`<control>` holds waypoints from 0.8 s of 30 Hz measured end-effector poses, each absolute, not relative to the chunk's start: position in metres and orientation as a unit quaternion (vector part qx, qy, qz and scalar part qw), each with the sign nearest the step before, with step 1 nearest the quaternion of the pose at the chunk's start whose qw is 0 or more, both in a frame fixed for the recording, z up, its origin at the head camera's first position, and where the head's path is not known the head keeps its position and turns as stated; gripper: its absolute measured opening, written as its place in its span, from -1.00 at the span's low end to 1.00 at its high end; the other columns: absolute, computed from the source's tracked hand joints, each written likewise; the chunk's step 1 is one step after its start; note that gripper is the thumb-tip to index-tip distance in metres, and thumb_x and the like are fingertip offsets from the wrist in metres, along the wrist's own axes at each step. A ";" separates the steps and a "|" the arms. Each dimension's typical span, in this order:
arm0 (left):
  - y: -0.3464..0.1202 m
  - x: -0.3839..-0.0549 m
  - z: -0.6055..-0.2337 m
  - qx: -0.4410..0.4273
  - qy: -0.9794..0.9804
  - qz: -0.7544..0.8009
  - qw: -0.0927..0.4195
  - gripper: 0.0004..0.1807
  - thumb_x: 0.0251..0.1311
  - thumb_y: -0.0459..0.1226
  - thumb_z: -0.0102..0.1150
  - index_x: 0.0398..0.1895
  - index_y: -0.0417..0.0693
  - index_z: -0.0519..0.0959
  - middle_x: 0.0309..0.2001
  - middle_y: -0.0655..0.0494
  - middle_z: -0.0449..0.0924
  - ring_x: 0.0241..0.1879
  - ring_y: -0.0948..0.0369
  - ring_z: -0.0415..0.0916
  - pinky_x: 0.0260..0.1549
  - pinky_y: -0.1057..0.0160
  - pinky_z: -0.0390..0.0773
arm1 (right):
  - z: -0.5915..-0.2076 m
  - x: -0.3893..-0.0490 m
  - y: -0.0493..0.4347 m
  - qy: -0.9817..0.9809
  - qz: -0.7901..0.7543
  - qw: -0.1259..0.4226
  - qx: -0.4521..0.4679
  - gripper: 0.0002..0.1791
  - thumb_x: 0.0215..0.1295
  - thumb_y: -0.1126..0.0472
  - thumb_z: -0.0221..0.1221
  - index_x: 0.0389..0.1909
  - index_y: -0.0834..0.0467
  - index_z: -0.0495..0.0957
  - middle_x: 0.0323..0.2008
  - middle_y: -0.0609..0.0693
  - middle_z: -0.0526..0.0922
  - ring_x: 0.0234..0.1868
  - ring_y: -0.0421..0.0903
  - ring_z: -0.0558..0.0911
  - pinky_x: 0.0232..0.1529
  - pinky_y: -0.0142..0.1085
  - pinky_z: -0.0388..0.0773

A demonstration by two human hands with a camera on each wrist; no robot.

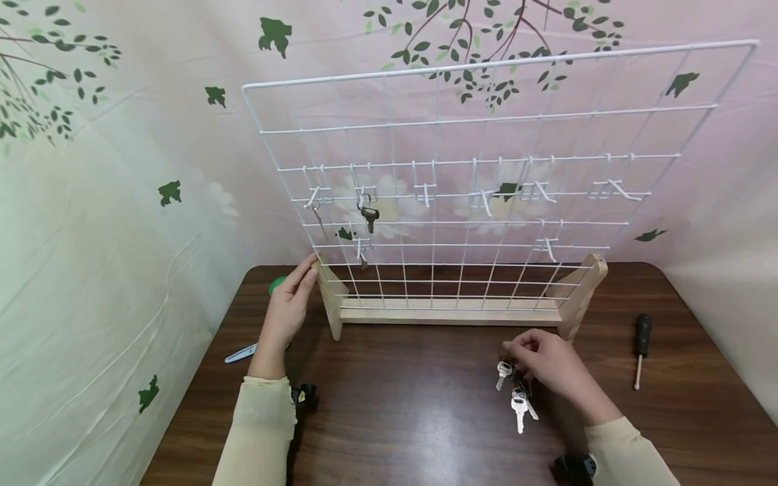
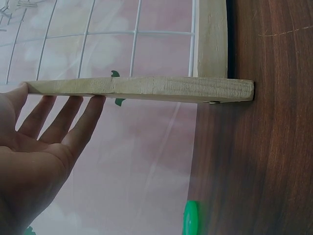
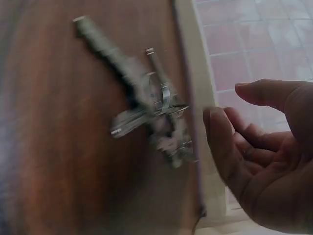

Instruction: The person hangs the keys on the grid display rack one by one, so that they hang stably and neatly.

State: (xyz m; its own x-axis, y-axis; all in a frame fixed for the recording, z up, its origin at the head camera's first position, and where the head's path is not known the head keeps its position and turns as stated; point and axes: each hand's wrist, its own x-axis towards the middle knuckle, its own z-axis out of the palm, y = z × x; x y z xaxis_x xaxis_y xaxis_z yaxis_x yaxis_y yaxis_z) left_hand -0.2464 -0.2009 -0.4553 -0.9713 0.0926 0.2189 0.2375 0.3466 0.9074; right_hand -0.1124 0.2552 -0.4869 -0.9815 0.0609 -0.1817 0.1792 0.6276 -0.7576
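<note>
A white wire grid rack [image 1: 433, 263] stands in a pale wooden base, with white hooks on its wires. My left hand [image 1: 288, 310] is at the left wooden side support [image 2: 146, 89]: nearly straight fingers touch its outer side, and the thumb lies at its upper end. Silvery keys [image 1: 519, 408] with rings lie on the brown table, blurred in the right wrist view. Close over them is my right hand [image 1: 547, 361], fingers bent and thumb and forefinger apart. In the right wrist view a gap shows between its fingertips and the keys [image 3: 166, 142].
A dark-headed key [image 1: 369, 216] hangs from an upper hook, with thinner hanging pieces at the left hook and a lower hook. A screwdriver [image 1: 642, 337] lies at the right. Beyond my left hand are a green round item [image 1: 276, 285] and a light-blue slim item [image 1: 240, 353].
</note>
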 end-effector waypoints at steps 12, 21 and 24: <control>-0.201 -0.245 -0.454 -0.100 -0.822 -0.557 0.064 -0.48 0.67 0.03 -0.02 0.61 0.32 0.40 0.61 0.11 0.38 0.63 0.02 0.29 0.62 -0.16 0.31 | -0.503 -0.104 0.255 0.887 -0.439 0.116 0.083 -0.65 0.52 0.10 0.25 -0.41 0.28 0.65 -0.56 0.00 0.71 -0.59 -0.15 0.69 -0.54 -0.28 0.73; -0.200 -0.247 -0.454 -0.107 -0.819 -0.560 0.067 -0.49 0.67 0.00 0.00 0.60 0.28 0.41 0.59 0.08 0.41 0.62 0.02 0.31 0.61 -0.15 0.33 | -0.502 -0.106 0.250 0.904 -0.401 0.130 0.076 -0.67 0.41 0.06 0.34 -0.48 0.19 0.60 -0.61 -0.03 0.63 -0.63 -0.16 0.67 -0.57 -0.28 0.69; -0.201 -0.248 -0.455 -0.106 -0.818 -0.561 0.069 -0.49 0.67 0.00 0.00 0.60 0.30 0.42 0.59 0.10 0.42 0.61 0.05 0.32 0.61 -0.13 0.34 | -0.500 -0.108 0.245 0.918 -0.371 0.128 0.065 -0.61 0.38 -0.01 0.39 -0.54 0.13 0.57 -0.65 -0.06 0.61 -0.66 -0.17 0.64 -0.58 -0.28 0.61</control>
State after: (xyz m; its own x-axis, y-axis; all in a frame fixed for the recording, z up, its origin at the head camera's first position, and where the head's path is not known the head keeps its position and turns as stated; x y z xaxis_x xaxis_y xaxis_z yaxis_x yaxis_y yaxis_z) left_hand -0.2477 -0.2006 -0.4554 -0.9681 0.0957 0.2315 0.2504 0.3474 0.9037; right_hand -0.1076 0.2454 -0.5004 -0.9586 0.0248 -0.2837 0.2149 0.7168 -0.6633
